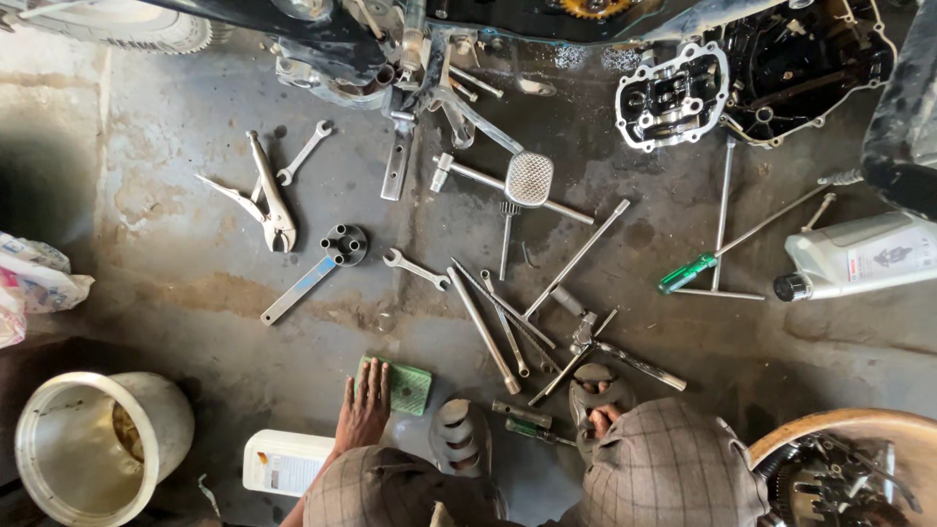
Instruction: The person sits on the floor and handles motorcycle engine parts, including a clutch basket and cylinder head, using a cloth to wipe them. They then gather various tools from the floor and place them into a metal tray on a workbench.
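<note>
My left hand (363, 408) reaches down between my knees and lies flat on the concrete floor, its fingertips on the left edge of a green scouring pad (408, 386). The fingers are stretched out and grip nothing. A white plastic container (283, 461) lies just left of my wrist. My right hand is out of sight. My checked trouser knees (673, 464) and sandalled feet (597, 392) fill the bottom of the view.
Several spanners, socket rods (483, 332) and locking pliers (271, 200) lie scattered ahead. A green-handled screwdriver (688, 272), a white oil bottle (859, 256), an open engine case (673, 95), a white bucket (98, 444) and a basin of parts (844, 468) surround them.
</note>
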The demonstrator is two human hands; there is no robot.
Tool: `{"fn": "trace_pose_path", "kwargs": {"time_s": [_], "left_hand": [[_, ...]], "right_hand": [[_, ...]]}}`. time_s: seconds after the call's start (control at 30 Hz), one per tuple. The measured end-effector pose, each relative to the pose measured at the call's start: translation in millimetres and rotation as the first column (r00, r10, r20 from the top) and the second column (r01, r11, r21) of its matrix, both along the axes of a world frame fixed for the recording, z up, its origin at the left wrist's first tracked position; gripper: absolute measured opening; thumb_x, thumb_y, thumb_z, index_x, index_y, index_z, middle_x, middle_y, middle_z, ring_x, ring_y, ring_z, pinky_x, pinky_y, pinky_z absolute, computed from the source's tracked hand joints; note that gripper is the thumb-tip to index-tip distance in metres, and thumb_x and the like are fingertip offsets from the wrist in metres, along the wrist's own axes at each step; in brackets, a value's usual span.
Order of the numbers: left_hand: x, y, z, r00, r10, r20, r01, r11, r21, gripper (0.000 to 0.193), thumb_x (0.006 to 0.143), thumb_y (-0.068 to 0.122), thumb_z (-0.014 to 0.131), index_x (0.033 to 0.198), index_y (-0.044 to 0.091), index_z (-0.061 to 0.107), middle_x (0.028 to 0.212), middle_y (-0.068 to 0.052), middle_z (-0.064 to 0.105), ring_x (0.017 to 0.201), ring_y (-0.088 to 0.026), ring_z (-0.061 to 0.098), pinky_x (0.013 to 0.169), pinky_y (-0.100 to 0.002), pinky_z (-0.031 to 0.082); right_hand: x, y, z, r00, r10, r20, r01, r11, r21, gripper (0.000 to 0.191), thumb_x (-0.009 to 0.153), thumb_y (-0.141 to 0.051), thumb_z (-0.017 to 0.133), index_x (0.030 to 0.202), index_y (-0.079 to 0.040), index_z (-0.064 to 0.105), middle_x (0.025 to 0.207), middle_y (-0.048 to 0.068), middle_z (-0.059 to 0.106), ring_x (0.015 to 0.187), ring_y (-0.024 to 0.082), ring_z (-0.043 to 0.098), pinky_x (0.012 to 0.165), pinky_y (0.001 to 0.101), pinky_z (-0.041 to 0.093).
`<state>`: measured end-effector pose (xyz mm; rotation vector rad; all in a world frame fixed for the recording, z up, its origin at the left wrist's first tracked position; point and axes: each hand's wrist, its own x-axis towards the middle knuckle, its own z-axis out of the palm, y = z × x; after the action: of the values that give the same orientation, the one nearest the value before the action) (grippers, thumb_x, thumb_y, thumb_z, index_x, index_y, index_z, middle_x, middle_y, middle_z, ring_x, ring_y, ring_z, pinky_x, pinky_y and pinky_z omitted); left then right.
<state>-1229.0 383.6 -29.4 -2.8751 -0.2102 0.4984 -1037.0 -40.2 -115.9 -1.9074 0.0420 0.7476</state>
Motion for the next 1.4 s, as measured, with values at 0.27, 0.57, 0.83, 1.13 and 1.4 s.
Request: {"fn": "trace_pose_path", "kwargs": {"time_s": [0.27,0.57,0.83,1.13,1.4], "left_hand": [[-3,0,-4,0.993,-0.050,-0.108,0.052,0.999,0.012,0.065,0.090,0.015,0.050,0.150,-0.007,0.037,0.155,-0.028,0.041,0.142,-0.040,0.045,0.112,-0.049,0.042],[10,-3,-10,0.985,-0.078,-0.153,0.091,0.992,0.083,0.055,0.094,0.012,0.048,0.143,-0.012,0.047,0.143,-0.033,0.054,0.130,-0.043,0.055,0.118,-0.047,0.038],[39,-8,32,0.995,0.097,-0.007,-0.097,0.987,-0.126,0.070,0.076,0.033,0.071,0.135,-0.002,0.058,0.128,-0.016,0.066,0.116,-0.030,0.063,0.117,-0.063,0.029],[63,-36,87,0.966,0.216,0.140,-0.132,0.882,-0.452,0.053,0.091,0.032,0.073,0.136,0.007,0.061,0.125,-0.010,0.068,0.113,-0.028,0.064,0.114,-0.056,0.035],[58,-35,100,0.947,0.275,0.166,-0.148,0.833,-0.534,0.043,0.099,0.026,0.069,0.137,0.007,0.062,0.125,-0.010,0.070,0.111,-0.027,0.065,0.110,-0.048,0.040]], "right_hand": [[-18,-21,24,0.999,0.030,-0.011,-0.031,0.999,-0.031,0.019,0.105,-0.024,0.060,0.110,-0.007,0.066,0.068,-0.002,0.060,0.061,0.005,0.054,0.060,0.0207,0.045],[-17,-24,40,0.994,0.107,0.017,-0.106,0.994,-0.009,0.020,0.104,-0.024,0.060,0.114,-0.007,0.065,0.067,-0.002,0.060,0.061,0.005,0.054,0.061,0.0205,0.045],[25,-21,83,0.950,0.312,0.019,-0.312,0.950,0.001,0.021,0.104,-0.024,0.059,0.117,-0.007,0.065,0.067,-0.002,0.060,0.061,0.005,0.054,0.061,0.0203,0.045],[135,60,118,0.832,0.387,0.398,-0.384,0.919,-0.091,0.022,0.107,-0.011,0.070,0.125,-0.004,0.060,0.088,0.007,0.071,0.078,0.011,0.069,0.070,0.0281,0.054],[89,87,110,0.667,0.692,0.275,-0.608,0.719,-0.336,0.027,0.101,-0.026,0.074,0.119,-0.009,0.064,0.089,0.009,0.075,0.077,0.024,0.074,0.066,0.0365,0.058]]}}
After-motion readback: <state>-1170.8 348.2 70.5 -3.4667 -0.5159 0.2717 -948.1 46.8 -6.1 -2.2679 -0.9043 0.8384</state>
